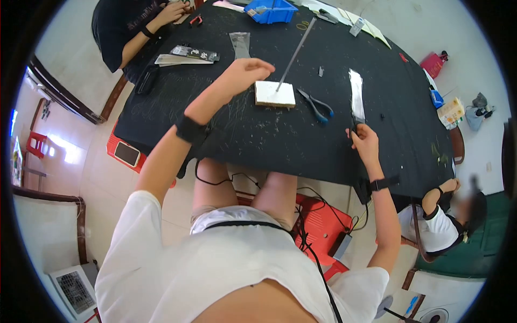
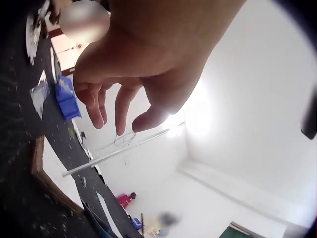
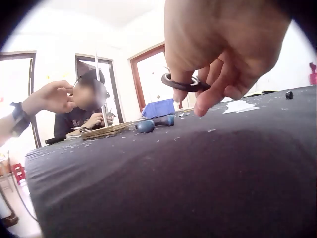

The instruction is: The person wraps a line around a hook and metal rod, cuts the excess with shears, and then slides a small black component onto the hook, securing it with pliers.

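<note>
My left hand [image 1: 242, 78] hovers beside a thin upright rod [image 1: 295, 56], its fingers loosely bent and apart from the thumb in the left wrist view. The rod stands in a white-topped block [image 1: 274, 94] on the black table. Thin curved lines like wire [image 2: 124, 140] show between the fingertips and the rod. At the table's near right, my right hand [image 1: 365, 142] holds a pair of scissors by its black finger loop [image 3: 183, 83]; the blades are hardly visible. Just beyond lies a shiny silver strip [image 1: 356, 97]. Blue-handled pliers [image 1: 318, 106] lie right of the block.
A blue bin [image 1: 271, 12] stands at the far edge, a clear plastic bag [image 1: 240, 44] nearer. Dark-labelled packets [image 1: 188, 55] lie on the left. Another person [image 1: 129, 32] sits at the far left, and one more [image 1: 436, 218] at the right. Small scraps dot the black cloth [image 1: 231, 129].
</note>
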Action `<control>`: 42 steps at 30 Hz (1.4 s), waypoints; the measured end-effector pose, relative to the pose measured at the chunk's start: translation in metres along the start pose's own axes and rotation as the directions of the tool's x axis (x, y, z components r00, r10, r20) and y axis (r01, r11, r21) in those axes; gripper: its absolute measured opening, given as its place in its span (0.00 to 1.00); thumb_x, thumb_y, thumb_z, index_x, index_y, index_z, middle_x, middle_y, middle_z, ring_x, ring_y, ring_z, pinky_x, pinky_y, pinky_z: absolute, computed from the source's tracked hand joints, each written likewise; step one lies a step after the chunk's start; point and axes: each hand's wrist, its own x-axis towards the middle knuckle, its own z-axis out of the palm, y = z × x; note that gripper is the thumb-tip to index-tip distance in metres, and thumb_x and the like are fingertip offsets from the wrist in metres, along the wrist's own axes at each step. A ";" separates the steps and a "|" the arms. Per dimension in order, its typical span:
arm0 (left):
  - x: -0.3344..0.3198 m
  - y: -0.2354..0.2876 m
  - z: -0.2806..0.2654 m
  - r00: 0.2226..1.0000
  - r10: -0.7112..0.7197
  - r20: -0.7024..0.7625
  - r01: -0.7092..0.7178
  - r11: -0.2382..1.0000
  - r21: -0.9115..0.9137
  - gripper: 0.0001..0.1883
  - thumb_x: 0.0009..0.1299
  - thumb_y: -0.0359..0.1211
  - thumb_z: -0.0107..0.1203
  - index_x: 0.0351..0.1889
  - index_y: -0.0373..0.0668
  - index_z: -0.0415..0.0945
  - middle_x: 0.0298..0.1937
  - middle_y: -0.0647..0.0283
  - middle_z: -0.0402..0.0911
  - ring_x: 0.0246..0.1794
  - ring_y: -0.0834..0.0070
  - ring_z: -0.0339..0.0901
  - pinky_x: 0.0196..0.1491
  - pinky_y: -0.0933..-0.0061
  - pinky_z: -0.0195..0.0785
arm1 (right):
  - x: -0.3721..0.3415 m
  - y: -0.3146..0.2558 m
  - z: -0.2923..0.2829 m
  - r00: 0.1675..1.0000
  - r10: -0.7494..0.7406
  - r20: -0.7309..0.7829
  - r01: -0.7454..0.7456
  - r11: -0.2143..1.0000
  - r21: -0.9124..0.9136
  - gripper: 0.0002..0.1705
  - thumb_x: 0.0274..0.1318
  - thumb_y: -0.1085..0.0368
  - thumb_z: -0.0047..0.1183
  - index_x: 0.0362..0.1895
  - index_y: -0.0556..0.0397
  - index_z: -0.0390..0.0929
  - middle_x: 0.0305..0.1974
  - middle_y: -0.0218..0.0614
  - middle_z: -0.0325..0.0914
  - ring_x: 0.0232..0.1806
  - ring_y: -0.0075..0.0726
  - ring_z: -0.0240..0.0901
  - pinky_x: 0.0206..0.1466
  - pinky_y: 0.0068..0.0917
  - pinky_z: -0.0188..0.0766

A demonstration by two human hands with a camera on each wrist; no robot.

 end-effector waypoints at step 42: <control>0.054 -0.038 0.046 0.794 -0.604 0.064 0.473 0.549 -0.689 0.22 0.56 0.29 0.49 0.52 0.45 0.64 0.28 0.75 0.68 0.22 0.87 0.63 0.24 0.84 0.53 | 0.000 -0.010 -0.025 0.972 -0.119 0.203 0.225 0.726 -0.650 0.18 0.40 0.64 0.62 0.33 0.60 0.69 0.26 0.50 0.76 0.33 0.54 0.76 0.35 0.40 0.72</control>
